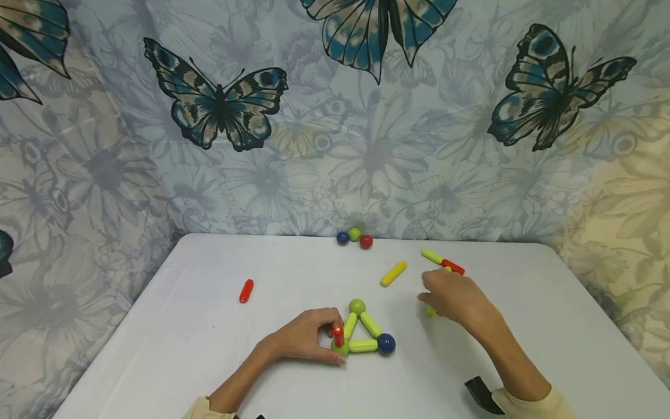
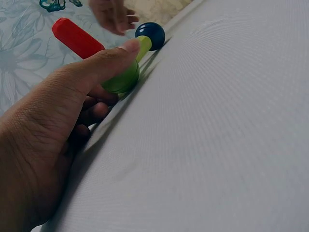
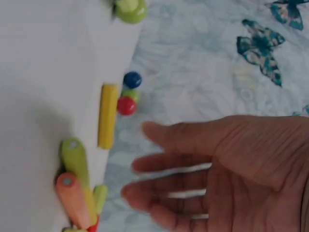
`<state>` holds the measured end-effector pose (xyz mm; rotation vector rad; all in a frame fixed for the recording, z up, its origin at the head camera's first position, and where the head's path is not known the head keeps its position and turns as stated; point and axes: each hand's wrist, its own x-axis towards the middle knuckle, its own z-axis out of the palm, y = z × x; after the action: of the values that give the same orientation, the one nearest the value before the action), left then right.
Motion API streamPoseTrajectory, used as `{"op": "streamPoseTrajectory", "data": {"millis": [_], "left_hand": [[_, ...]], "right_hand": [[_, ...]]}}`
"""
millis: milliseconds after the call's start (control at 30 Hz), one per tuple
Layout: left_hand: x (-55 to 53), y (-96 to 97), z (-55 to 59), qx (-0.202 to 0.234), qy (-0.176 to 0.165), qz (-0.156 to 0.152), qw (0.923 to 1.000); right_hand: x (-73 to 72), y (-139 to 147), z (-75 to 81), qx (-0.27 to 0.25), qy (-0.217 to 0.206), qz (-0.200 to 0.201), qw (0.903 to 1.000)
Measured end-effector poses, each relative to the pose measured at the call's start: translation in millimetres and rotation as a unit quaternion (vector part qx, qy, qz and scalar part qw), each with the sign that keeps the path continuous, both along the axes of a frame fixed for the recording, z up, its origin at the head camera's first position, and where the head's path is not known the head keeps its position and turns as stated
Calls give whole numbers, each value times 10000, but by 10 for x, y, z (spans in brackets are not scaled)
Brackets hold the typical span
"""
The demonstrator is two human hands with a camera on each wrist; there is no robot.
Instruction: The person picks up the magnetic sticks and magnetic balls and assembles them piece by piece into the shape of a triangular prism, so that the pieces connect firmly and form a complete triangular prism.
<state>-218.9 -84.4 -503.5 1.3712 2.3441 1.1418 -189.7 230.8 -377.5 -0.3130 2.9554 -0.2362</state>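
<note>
A flat triangle of light green sticks (image 1: 363,346) lies on the table, with a blue ball (image 1: 386,344) and a green ball (image 1: 357,306) at two corners. My left hand (image 1: 300,337) grips the third corner's green ball (image 2: 123,79) between thumb and fingers. From that ball a short red stick (image 1: 338,336) points upward. Over loose sticks on the right, my right hand (image 1: 460,297) hovers with fingers spread and relaxed, holding nothing in the right wrist view. Below it lie a green stick (image 3: 75,157) and an orange-red stick (image 3: 72,200), partly hidden in the head view.
A yellow stick (image 1: 394,273) lies between the triangle and the right-hand sticks. Blue (image 1: 342,238), green (image 1: 354,234) and red (image 1: 366,241) balls sit at the far edge. Another red stick (image 1: 246,291) lies left. A patterned cloth (image 1: 377,157) hangs behind the white table (image 1: 183,349).
</note>
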Motion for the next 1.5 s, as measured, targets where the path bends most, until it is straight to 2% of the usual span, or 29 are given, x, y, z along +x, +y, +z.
{"op": "streamPoseTrajectory", "data": {"millis": [100,200,333,533,733,1067,1300,1500], "left_hand": [[5,-8,0,-16,-48,23,10000],[13,-15,-4,-44,-78,24,10000],[17,-15,10,-20,-48,42,10000],[14,-8,33,-40,-65,38,10000],[5,-3,50,-51,-99,64,9999],[20,-2,38,-85,-109,65,9999],[15,-3,23,-83,-97,24,9999],[16,9,10,-18,-65,45,10000]], "right_hand": [[-46,79,-70,338,-516,-504,9968],[-102,70,-180,490,-690,-578,9947],[-151,20,-284,687,-567,-554,9945],[-174,14,-340,1050,-324,-440,9930],[-183,18,-297,717,-575,-498,9945],[-197,44,-278,-33,-730,-616,9954],[-194,50,-293,-35,-816,-459,9956],[-172,68,-302,-25,-620,-183,9979]]}}
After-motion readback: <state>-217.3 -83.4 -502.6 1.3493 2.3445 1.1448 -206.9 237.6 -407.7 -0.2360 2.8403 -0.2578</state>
